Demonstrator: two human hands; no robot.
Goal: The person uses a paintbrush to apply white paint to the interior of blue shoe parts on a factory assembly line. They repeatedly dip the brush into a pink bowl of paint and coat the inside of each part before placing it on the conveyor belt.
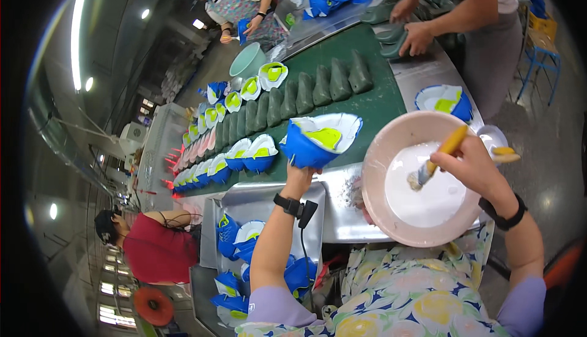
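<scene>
My left hand is closed around the underside of a blue shoe upper, holding it up beside the basin. The upper's open side faces up, showing a white lining and a lime-yellow patch. My right hand grips a paintbrush by its yellow handle. The brush points down over a pink basin of white liquid, its bristles coated white. From this view I cannot tell whether the tip touches the liquid. Another blue upper lies beyond the basin's far rim.
Dark green shoe lasts stand in a row on the green conveyor belt, with rows of uppers alongside. A metal tray at left holds more uppers. Across the belt, one person handles lasts; another brushes an upper near a mint bowl.
</scene>
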